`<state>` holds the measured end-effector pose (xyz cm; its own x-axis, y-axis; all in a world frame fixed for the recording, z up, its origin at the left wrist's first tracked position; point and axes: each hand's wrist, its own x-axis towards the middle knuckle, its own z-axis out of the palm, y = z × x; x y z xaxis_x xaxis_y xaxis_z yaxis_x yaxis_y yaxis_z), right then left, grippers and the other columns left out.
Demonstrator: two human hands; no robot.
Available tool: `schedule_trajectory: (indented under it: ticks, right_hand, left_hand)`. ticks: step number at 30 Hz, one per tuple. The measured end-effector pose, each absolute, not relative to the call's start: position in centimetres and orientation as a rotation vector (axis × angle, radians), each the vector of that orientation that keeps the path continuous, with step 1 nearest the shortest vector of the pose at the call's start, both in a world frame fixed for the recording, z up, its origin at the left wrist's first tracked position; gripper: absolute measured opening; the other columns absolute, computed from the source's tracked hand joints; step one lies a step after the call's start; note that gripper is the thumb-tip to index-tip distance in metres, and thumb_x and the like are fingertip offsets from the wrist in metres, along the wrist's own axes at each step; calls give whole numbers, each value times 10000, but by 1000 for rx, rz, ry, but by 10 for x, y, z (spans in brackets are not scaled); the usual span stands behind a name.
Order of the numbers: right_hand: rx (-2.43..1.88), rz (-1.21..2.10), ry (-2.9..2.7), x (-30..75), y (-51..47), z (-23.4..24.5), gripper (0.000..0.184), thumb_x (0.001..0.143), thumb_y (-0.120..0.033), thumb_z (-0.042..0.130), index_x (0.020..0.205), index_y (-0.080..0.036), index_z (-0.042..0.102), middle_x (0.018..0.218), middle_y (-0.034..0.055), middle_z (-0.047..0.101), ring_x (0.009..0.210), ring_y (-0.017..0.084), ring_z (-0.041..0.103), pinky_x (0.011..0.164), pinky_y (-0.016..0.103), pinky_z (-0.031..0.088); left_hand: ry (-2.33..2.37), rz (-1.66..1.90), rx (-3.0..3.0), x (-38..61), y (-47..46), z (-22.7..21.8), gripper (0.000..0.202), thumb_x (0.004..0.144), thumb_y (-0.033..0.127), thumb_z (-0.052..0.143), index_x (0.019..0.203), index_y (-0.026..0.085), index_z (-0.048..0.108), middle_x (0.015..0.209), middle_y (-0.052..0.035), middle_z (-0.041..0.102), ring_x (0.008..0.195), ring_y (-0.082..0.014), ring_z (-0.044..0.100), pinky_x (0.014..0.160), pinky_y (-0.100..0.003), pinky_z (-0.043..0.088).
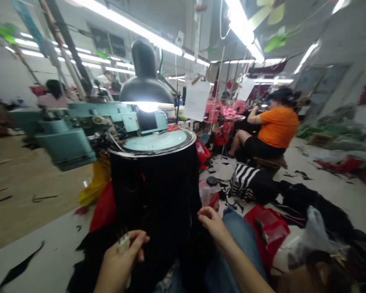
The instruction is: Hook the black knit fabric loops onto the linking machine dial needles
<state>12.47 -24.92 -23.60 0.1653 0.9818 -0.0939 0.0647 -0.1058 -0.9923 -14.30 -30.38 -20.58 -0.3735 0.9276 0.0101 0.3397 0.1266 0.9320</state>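
Black fabric (158, 195) hangs from the round plate (155, 141) of a teal sewing or linking machine (79, 118) and spreads over my lap. At its lower left, my left hand (122, 260) is closed around a small pale tool (124, 243) with thin dark prongs pointing up; its exact kind is unclear. My right hand (212, 226) is pinched at the right edge of the fabric, above my jeans-clad knee (240, 232). Whether cloth or thread lies between those fingertips is too small to see. Orange-handled scissors (173, 127) rest on the plate's back edge.
A lit black lamp (148, 87) stands over the plate. To the right are a red bag (268, 232), a clear plastic bag (312, 234) and a striped garment (247, 177) on the floor. A co-worker in an orange shirt (279, 124) sits beyond. Dark scraps litter the floor.
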Motion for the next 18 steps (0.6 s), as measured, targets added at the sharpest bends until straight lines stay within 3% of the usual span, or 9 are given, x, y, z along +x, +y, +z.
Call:
schedule_trajectory:
  ticks: [3, 5, 7, 11, 13, 14, 16, 18]
  right_hand:
    - [-1562, 1028, -1129, 111, -223, -281, 202, 871, -339, 702, 922, -150, 651, 943, 43, 682, 893, 198, 654, 848, 391, 531]
    - [-1659, 919, -1149, 103, -216, -297, 229, 942, -338, 642, 1072, -150, 640, 1109, 65, 657, 986, 207, 641, 883, 419, 529]
    - [-1716, 827, -1193, 94, -218, -305, 257, 954, -343, 628, 1132, -157, 623, 1141, 70, 645, 990, 207, 638, 875, 416, 532]
    - [-1662, 780, -1424, 85, -234, -304, 136, 826, -281, 721, 813, -159, 661, 703, -16, 626, 649, 155, 603, 677, 313, 509]
    - [-1609, 726, -1505, 92, -240, -291, 157, 831, -270, 651, 703, -179, 641, 601, -16, 585, 587, 166, 573, 639, 310, 482]
    - [-1587, 677, -1522, 98, -242, -282, 168, 857, -279, 591, 735, -183, 655, 644, 12, 618, 633, 189, 596, 673, 331, 487]
    - [-1530, 577, -1545, 108, -247, -258, 211, 871, -313, 553, 959, -178, 688, 925, 95, 701, 883, 252, 646, 835, 394, 494]
    - [-1373, 555, -1713, 107, -256, -232, 477, 781, -371, 686, 1222, -197, 633, 1252, 128, 646, 1163, 295, 583, 1022, 442, 427]
  left_hand:
    - [1938, 998, 1353, -164, -322, -252, 450, 732, 627, 640, 824, 203, 761, 716, -41, 751, 681, -242, 705, 661, -307, 564]
    - [1979, 985, 1517, -164, -334, -275, 362, 791, 559, 627, 863, 233, 768, 875, -40, 775, 836, -251, 724, 802, -318, 564]
    - [1899, 1017, 1753, -154, -341, -287, 328, 830, 528, 618, 893, 244, 769, 957, -50, 768, 935, -249, 709, 891, -323, 542]
    - [1869, 723, 2004, -126, -333, -286, 268, 840, 394, 642, 1050, 264, 745, 1080, -55, 730, 1051, -265, 650, 816, -320, 546]
    - [1930, 530, 1951, -119, -320, -278, 239, 853, 309, 592, 1037, 267, 738, 1110, -47, 712, 1062, -266, 638, 792, -323, 533]
    - [1941, 480, 1900, -119, -313, -272, 228, 866, 295, 557, 1001, 259, 737, 1107, -49, 711, 1057, -266, 641, 816, -331, 523]
    - [1922, 494, 1774, -120, -304, -256, 257, 894, 349, 500, 970, 238, 718, 1066, -63, 722, 1018, -267, 662, 858, -341, 507]
    - [1816, 616, 1691, -122, -305, -236, 342, 911, 460, 450, 980, 222, 686, 965, -65, 730, 924, -255, 680, 810, -315, 512]
